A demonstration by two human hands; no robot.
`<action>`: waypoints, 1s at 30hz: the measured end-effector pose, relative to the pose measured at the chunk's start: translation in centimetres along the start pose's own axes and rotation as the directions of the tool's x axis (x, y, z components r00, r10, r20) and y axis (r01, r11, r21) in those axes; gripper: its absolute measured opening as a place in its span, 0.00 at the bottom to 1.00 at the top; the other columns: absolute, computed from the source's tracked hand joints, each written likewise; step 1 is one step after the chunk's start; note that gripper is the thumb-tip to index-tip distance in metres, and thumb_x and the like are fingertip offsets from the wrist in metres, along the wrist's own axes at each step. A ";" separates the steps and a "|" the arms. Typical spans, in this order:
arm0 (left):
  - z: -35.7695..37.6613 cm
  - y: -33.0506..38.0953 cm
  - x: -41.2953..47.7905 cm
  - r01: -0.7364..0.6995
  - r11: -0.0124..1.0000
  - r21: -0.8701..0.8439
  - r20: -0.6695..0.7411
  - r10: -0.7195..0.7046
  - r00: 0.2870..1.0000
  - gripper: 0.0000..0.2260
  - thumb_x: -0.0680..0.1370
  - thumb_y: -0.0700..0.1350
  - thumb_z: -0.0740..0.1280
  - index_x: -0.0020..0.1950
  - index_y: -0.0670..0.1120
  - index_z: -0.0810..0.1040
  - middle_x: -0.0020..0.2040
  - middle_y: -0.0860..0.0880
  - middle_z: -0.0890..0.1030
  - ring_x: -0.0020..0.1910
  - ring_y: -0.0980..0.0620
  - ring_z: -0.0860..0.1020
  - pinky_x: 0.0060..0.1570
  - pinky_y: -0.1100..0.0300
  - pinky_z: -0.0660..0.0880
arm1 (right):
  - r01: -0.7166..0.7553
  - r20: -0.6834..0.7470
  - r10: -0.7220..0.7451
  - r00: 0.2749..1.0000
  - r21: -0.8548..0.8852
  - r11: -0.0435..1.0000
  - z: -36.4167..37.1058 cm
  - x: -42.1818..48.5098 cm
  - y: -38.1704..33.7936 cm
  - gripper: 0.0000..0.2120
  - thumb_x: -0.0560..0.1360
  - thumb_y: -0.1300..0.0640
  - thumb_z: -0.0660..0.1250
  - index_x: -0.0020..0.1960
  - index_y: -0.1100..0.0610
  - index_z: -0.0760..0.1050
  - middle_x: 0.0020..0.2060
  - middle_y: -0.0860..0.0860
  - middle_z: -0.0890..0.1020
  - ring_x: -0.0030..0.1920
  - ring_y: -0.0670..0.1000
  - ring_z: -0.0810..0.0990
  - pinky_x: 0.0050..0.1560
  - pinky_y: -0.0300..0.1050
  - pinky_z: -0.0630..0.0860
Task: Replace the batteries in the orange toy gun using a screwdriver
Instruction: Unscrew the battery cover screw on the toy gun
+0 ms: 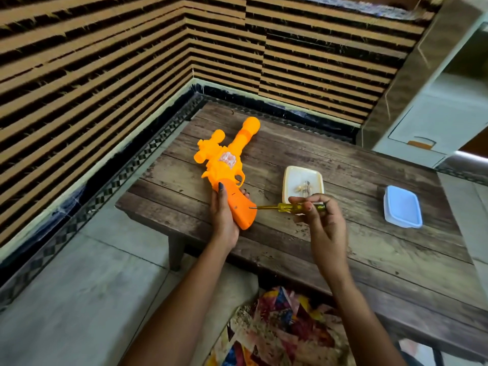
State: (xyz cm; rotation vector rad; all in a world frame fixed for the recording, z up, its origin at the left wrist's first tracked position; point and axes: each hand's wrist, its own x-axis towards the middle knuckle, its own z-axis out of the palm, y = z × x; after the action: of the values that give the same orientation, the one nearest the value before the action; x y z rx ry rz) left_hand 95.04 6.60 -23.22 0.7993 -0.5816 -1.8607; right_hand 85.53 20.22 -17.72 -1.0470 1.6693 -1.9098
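Head view: the orange toy gun lies on the left part of a dark wooden table, its rounded muzzle pointing to the far side and its grip toward the near edge. A clear, pale window shows on the side of its body, and a small sight sticks up on its left.

The left hand holds the grip from the left. Its thumb lies along the top face and its fingers wrap underneath, their tips showing on the right side.

The right hand pinches the screwdriver by its clear yellow handle, fingers curled over it. The tool lies almost level, and the thin metal tip touches the right side of the gun's grip.

Just beyond the right hand, a shallow white dish sits on the table with a few small pale pieces in it, too small to make out. Further right, well apart from the dish, stands a closed container with a light blue lid.

At the near edge, patterned multicoloured cloth shows between the forearms. A grey tiled floor lies to the left, a wall of brown and dark stripes rises behind, and a white cabinet stands at the far right.
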 end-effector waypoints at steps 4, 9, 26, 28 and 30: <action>0.0 0.1 -0.1 0.012 1.000 -0.010 0.021 -0.012 1.000 0.13 0.81 0.49 0.55 0.64 0.47 0.68 0.42 0.42 0.77 0.36 0.50 0.79 0.41 0.58 0.79 | 0.110 0.078 -0.095 0.992 -0.215 0.970 1.3 0.1 -0.4 0.07 0.78 0.61 0.61 0.47 0.49 0.69 0.42 0.41 0.83 0.40 0.42 0.81 0.43 0.39 0.78; 0.0 0.0 -0.3 -0.011 0.999 0.040 0.042 0.010 0.999 0.09 0.81 0.48 0.56 0.56 0.50 0.73 0.43 0.41 0.78 0.38 0.50 0.79 0.43 0.58 0.78 | 0.193 0.105 -0.168 0.980 -0.307 0.932 2.5 -0.4 -0.6 0.07 0.77 0.59 0.61 0.49 0.47 0.70 0.46 0.43 0.82 0.46 0.41 0.81 0.46 0.36 0.77; -0.2 -0.4 0.0 -0.034 0.993 0.109 0.052 0.029 0.998 0.09 0.80 0.48 0.57 0.57 0.48 0.72 0.44 0.41 0.79 0.39 0.50 0.80 0.46 0.55 0.77 | 0.234 0.147 -0.190 0.971 -0.404 0.884 2.8 0.0 -1.0 0.03 0.77 0.57 0.62 0.49 0.50 0.70 0.44 0.44 0.81 0.45 0.39 0.80 0.43 0.37 0.76; -0.3 -0.4 0.0 -0.039 0.992 0.118 0.059 0.032 0.998 0.09 0.80 0.48 0.57 0.57 0.48 0.72 0.43 0.41 0.79 0.39 0.49 0.80 0.46 0.54 0.77 | 0.227 0.153 -0.178 0.972 -0.406 0.885 2.9 0.0 -1.1 0.04 0.77 0.59 0.62 0.49 0.51 0.70 0.43 0.44 0.81 0.45 0.41 0.80 0.43 0.37 0.76; -0.3 -0.4 0.0 -0.048 0.990 0.129 0.066 0.040 0.997 0.09 0.81 0.48 0.57 0.58 0.48 0.72 0.43 0.42 0.79 0.40 0.49 0.79 0.47 0.54 0.76 | 0.216 0.161 -0.163 0.973 -0.406 0.888 3.0 0.0 -1.1 0.04 0.77 0.60 0.63 0.49 0.52 0.71 0.44 0.44 0.81 0.45 0.39 0.80 0.43 0.34 0.76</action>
State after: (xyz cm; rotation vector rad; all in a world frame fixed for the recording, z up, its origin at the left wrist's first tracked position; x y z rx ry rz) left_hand 95.02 6.79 -23.71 0.8088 -0.7614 -1.8271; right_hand 87.95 18.48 -16.61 -1.5110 2.0236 -1.5824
